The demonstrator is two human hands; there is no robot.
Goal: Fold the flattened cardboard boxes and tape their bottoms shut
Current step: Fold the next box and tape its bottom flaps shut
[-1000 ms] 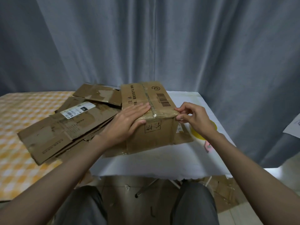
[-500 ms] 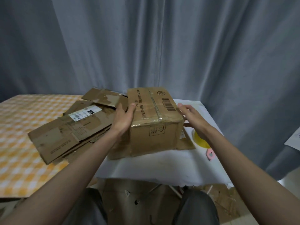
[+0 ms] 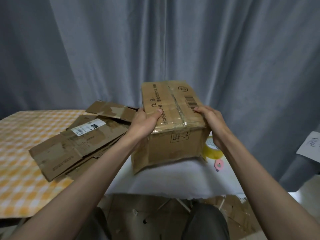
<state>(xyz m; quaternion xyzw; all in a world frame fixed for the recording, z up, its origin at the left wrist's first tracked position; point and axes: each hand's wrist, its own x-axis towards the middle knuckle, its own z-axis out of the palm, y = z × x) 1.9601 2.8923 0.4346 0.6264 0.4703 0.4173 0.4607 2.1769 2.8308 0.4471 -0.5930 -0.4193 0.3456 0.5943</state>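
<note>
Two hands now clamp the taped box (image 3: 171, 122) from its sides, left hand (image 3: 144, 122) and right hand (image 3: 210, 123) gripping it, where a second ago they pressed tape along its seam. It hangs tilted above the white table (image 3: 173, 181), right of the flattened boxes (image 3: 78, 141). This bottom looks sealed; the stack probably comes next.

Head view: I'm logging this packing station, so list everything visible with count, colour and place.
Folded box: one, brown, taped, held above white table.
Flattened boxes: a pile, brown, left of the box.
Tape roll: one, yellow, behind the box's right corner.
Pink item: one, beside the roll.
White table: one, centre.
Checked tablecloth: orange-white, left.
Curtain: grey, behind.
Paper sheet: white, right edge.
Left hand: grips box's left side.
Right hand: grips right side.
</note>
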